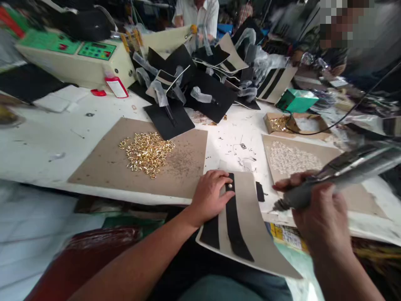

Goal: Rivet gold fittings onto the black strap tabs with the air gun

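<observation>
We found the left hand (208, 196) gripping the panel (253, 221), thumb beside its stud (230, 186), across the near edge of the table (56, 138); the right hand (326, 213) clasped the driver (360, 165), tip off the panel.

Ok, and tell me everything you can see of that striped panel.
The panel is a thin, leather-like beige sheet, gently curved, with two black stripes along it. A small, pale round piece sits on one stripe. The left hand rests on the panel's far end, thumb and finger either side of that piece; the near end juts past the table edge.
</observation>
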`<state>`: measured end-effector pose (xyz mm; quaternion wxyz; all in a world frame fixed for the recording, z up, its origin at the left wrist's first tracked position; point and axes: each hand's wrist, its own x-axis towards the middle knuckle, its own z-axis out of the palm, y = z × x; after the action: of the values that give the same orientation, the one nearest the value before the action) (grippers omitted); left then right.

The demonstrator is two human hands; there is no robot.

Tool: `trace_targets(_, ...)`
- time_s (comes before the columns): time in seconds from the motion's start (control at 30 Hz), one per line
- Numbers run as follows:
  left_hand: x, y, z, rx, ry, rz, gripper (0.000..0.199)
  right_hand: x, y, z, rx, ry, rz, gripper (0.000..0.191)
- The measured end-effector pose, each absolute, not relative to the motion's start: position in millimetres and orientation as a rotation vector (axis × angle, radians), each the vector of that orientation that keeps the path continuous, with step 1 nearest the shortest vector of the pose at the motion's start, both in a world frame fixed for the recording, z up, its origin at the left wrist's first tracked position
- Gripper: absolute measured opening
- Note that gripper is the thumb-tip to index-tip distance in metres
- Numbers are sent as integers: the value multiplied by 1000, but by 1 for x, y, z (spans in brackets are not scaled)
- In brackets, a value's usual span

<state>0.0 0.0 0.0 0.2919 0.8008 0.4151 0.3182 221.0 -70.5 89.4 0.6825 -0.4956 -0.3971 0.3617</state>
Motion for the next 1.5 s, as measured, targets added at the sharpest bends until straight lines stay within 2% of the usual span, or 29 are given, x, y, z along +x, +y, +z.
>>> trace_targets(0.17,1,-1,2,2114,1103,846,31,170,-9,86,-939,-903,1018,26)
trace_targets(0.3,1,-1,3,2117,1089,841,30,153,7,71,-865,-980,994,32)
trace_targets(0.93,0,1,9,2137,1078,789,24,153,12,43,-978,-1168,873,34)
trace_targets(1.2,2,1,10,2156,1084,783,14,158,9,39,-831,-1332,1088,17)
trace_targets(1.5,2,2,12,2107,1110,759,11,157,8,36,-825,-1348,1166,18)
